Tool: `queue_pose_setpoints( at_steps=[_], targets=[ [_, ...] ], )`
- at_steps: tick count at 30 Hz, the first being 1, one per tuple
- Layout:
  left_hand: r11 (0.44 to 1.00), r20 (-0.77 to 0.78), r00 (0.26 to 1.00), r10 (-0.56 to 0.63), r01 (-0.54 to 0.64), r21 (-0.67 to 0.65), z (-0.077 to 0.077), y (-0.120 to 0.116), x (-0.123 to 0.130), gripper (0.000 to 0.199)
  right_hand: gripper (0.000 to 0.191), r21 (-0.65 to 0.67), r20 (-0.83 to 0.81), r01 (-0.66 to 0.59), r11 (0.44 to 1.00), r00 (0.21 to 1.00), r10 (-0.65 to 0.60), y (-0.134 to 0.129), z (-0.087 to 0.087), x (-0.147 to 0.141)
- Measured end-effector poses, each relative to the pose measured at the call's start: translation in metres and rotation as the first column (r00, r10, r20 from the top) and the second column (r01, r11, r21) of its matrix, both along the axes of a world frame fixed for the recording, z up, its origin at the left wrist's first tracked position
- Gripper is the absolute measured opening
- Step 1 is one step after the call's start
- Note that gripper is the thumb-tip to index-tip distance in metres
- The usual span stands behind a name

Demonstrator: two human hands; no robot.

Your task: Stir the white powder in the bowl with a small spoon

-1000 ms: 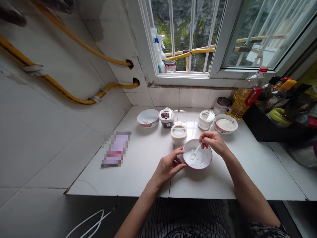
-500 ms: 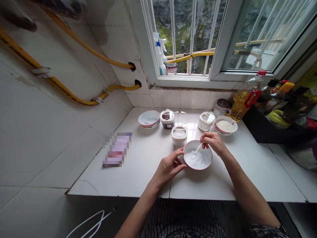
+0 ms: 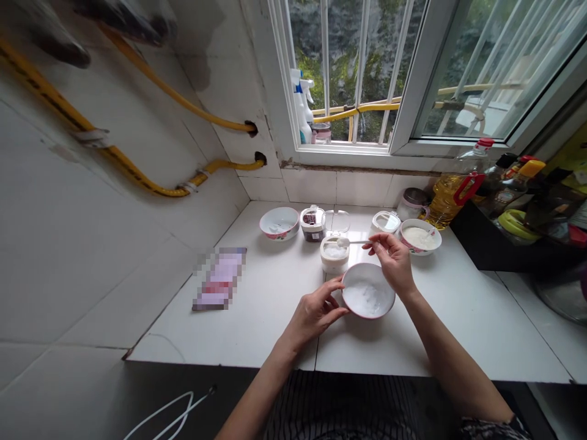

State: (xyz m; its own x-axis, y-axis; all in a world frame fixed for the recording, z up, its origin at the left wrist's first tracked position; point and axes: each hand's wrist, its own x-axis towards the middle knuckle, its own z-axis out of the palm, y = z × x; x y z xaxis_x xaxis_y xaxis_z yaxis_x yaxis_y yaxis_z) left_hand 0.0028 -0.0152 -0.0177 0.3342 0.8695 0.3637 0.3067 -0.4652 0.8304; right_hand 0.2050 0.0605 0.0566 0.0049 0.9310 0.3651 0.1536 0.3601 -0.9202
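Note:
My left hand (image 3: 316, 310) grips the left rim of a white bowl (image 3: 368, 292) with white powder inside. Pinched in my right hand (image 3: 393, 260) is a white spoon (image 3: 355, 242), held level above the bowl's far side. The spoon's head carries white powder and is over a small white container (image 3: 334, 253) of white powder with its lid raised. Behind that container stands a similar one with dark contents (image 3: 312, 225). Another white container (image 3: 385, 223) is beyond my right hand, beside a bowl of pale grains or powder (image 3: 419, 237).
A bowl (image 3: 279, 223) stands at the back left, and a blurred purple packet (image 3: 220, 279) lies at the left. At the right are a lidded jar (image 3: 413, 203), an oil bottle (image 3: 454, 186) and a black box (image 3: 488, 241) of bottles.
My right hand has lifted the spoon out of the bowl and brought it up and left, over the small white container. My left hand stays on the bowl. The view has shifted slightly.

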Motion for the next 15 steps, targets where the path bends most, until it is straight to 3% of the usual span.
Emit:
queue_pose_setpoints(
  at_steps=[2,5,8,10,12,15],
  targets=[
    [1.000,-0.003,1.000,-0.002,0.002,0.004,0.000,0.000,0.000,0.030,0.011,0.186,0.183,0.007,0.982,0.982,-0.041,-0.003,-0.001,-0.005],
    [1.000,0.000,1.000,0.001,-0.001,0.004,0.000,0.000,0.000,0.031,0.018,0.427,0.428,-0.100,0.898,0.898,-0.103,-0.006,-0.002,-0.007],
    [1.000,0.002,1.000,0.001,-0.001,0.007,0.000,0.000,0.000,0.031,0.018,0.508,0.438,-0.112,0.854,0.888,-0.144,-0.008,0.000,-0.002],
    [1.000,0.004,1.000,-0.001,0.001,0.017,-0.001,0.000,0.000,0.031,0.014,0.454,0.346,-0.029,0.890,0.927,-0.146,-0.010,0.003,0.004],
    [1.000,0.006,1.000,-0.001,0.001,0.023,-0.001,0.000,0.000,0.031,0.012,0.300,0.259,0.016,0.954,0.961,-0.097,-0.011,0.005,0.012],
    [1.000,0.000,1.000,0.001,-0.001,0.018,-0.002,-0.001,-0.001,0.031,0.014,0.065,0.290,-0.090,0.994,0.955,0.068,-0.012,0.005,0.021]
  ],
)
